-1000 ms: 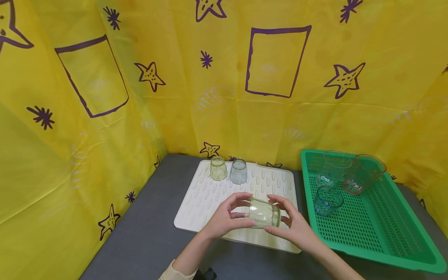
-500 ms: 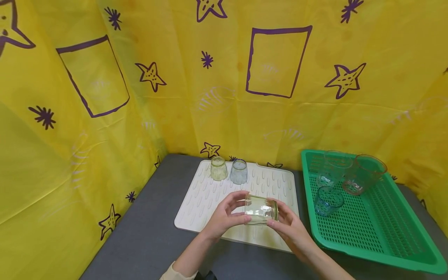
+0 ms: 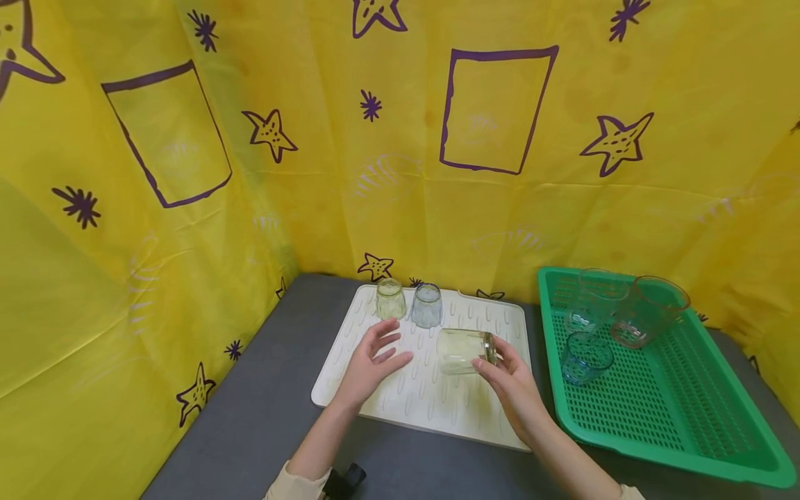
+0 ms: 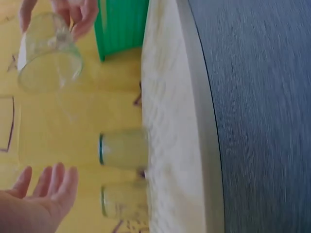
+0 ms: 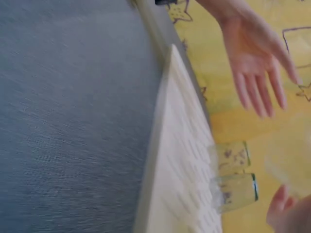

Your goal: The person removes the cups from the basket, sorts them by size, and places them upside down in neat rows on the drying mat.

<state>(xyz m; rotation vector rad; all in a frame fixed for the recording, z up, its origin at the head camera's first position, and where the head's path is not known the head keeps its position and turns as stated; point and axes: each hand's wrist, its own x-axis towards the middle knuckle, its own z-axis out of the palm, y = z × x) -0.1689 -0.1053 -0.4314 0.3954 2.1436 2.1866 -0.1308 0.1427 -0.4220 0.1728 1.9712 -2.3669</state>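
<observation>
A pale yellow-green drinking glass [image 3: 461, 351] lies sideways in the air above the white drying mat [image 3: 400, 375]. My right hand [image 3: 514, 378] holds it by the end at the right, thumb in front and fingers behind. To the left of the glass, my left hand [image 3: 370, 364] is apart from it, fingers spread and holding nothing; the right wrist view shows that left hand [image 5: 257, 63] with its palm bare. At the back of the mat stand a yellowish glass [image 3: 390, 301] and a bluish glass [image 3: 427, 306], side by side.
A green perforated basket [image 3: 671, 458] stands to the right of the mat. In it are a blue glass [image 3: 586, 358], a clear glass [image 3: 594, 302] and a pinkish glass [image 3: 650, 312]. A yellow patterned cloth [image 3: 400, 229] hangs behind the grey table [image 3: 250, 389].
My left hand has let go of the yellow-green glass and moved left. The right hand has carried the glass a little farther forward over the mat.
</observation>
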